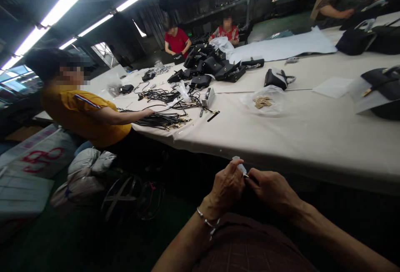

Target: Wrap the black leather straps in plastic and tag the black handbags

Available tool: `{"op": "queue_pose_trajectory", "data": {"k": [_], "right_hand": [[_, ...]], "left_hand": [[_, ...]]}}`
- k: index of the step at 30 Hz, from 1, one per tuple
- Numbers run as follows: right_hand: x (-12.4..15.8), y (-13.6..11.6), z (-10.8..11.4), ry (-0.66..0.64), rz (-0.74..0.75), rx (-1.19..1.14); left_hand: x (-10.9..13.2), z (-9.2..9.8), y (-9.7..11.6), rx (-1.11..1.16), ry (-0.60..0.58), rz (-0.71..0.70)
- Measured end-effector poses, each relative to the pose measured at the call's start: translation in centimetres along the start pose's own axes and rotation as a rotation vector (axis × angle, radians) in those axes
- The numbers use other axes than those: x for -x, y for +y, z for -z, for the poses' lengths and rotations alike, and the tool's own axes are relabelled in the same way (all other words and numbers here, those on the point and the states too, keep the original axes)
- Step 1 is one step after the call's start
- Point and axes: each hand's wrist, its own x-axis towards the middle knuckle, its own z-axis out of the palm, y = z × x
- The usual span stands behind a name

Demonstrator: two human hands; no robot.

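My left hand (227, 187) and my right hand (272, 189) meet in front of me, below the near edge of the long table (300, 138). Both are closed in a pinch on a small white strip (239, 165) with a bit of gold metal at the fingertips; what else they hold is hidden in the dark. A thin bracelet (206, 222) sits on my left wrist. My lap in dark checked cloth lies under the hands.
A person in a yellow shirt (81, 113) sits at the left, reaching to a bundle of black straps (162, 119). Black handbags (212, 68) pile mid-table, with a tape dispenser (208, 96), a plastic bag of tags (264, 102) and more bags at right. Other people stand behind.
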Motion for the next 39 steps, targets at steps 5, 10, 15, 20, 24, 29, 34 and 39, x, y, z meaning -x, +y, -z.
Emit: {"op": "queue_pose_trajectory", "data": {"k": [5,10,15,20,24,29,34,39], "right_hand": [[0.1,0.2,-1.7,-0.017,-0.356,-0.714],[0.9,0.6,-3.1,-0.01,-0.474,-1.101],[1.3,0.4,-2.9,0.125,-0.43,-0.835],[1.1,0.4,-3.7,0.083,-0.477,-0.963],[1.0,0.7,-2.9,0.037,-0.298,-0.719],[0.8,1.5,-0.6,-0.307,-0.269,-0.703],[0.3,1.6,-1.2,-0.176,-0.222,-0.506],[1.0,1.8,-1.5,-0.445,-0.255,-0.647]], "left_hand": [[0.4,-1.2,0.2,-0.071,0.114,0.05],[0.7,-2.0,-0.1,-0.075,0.147,0.063],[1.0,-2.5,-0.3,-0.087,0.094,0.039],[1.3,-2.0,0.9,0.13,0.079,0.154],[1.1,-0.9,1.2,0.401,0.091,0.307],[1.0,-0.2,0.0,0.42,0.079,0.388],[1.3,-1.5,1.3,0.341,0.067,0.146],[3.4,-3.7,-0.4,0.34,0.139,0.231]]}}
